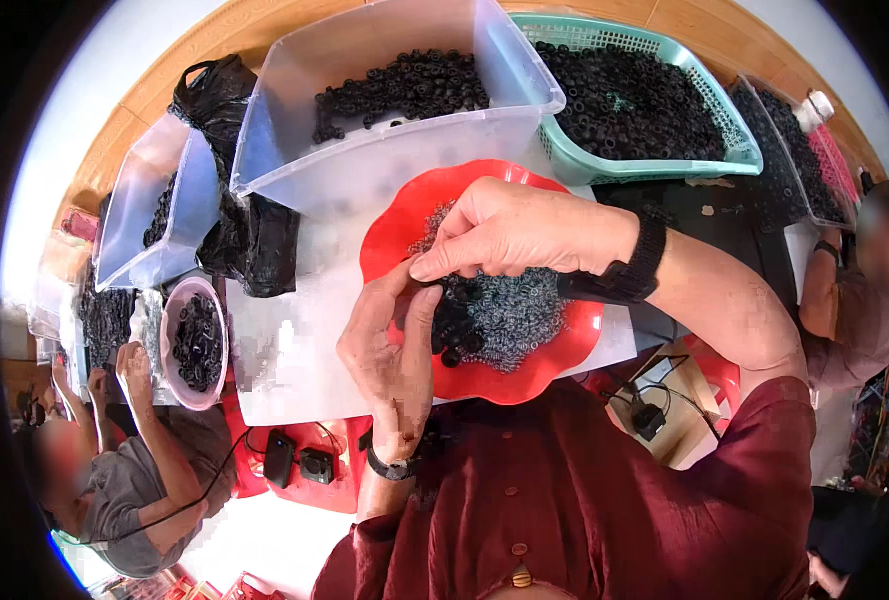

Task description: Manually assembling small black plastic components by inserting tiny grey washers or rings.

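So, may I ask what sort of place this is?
Probably a small workshop: a red dish of small rings, a clear tub and a green basket of black rings beyond it, and other people on both sides.

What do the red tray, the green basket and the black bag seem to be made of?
Red tray: probably glossy plastic; its wavy rim catches highlights.
Green basket: likely moulded plastic, fairly smooth, with regular perforations.
Black bag: apparently thin plastic film, shiny and creased.
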Motion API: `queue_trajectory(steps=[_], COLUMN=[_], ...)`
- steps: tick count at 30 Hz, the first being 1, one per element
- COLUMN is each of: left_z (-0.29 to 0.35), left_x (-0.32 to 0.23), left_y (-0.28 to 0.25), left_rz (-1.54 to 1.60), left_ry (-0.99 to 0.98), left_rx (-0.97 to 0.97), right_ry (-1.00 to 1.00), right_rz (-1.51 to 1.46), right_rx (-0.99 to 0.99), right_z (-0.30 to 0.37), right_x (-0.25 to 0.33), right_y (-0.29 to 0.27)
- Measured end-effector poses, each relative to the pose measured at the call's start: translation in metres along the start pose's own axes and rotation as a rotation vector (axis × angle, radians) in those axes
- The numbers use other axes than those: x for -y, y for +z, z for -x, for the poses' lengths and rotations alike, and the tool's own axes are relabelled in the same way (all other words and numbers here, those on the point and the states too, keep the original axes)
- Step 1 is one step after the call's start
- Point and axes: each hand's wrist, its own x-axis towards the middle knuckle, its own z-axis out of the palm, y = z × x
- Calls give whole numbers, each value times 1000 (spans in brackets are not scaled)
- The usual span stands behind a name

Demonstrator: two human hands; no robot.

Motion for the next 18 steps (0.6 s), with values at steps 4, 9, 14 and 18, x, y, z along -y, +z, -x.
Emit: queue_trajectory(steps=[4,9,14,18], left_z=[-2,-1,-1,0], left_x=[-9,-14,-12,-10], left_y=[6,2,-3,-6], left_rz=[84,54,485,522], left_ry=[-53,-8,-277,-255], left_rx=[16,69,66,25], right_ry=[-57,-123,-371,-393], right_rz=[-117,-1,687,865], right_rx=[32,16,-330,-355], right_z=[15,20,10,4], right_x=[-7,0,-31,-35], right_y=[-1,-1,-7,9])
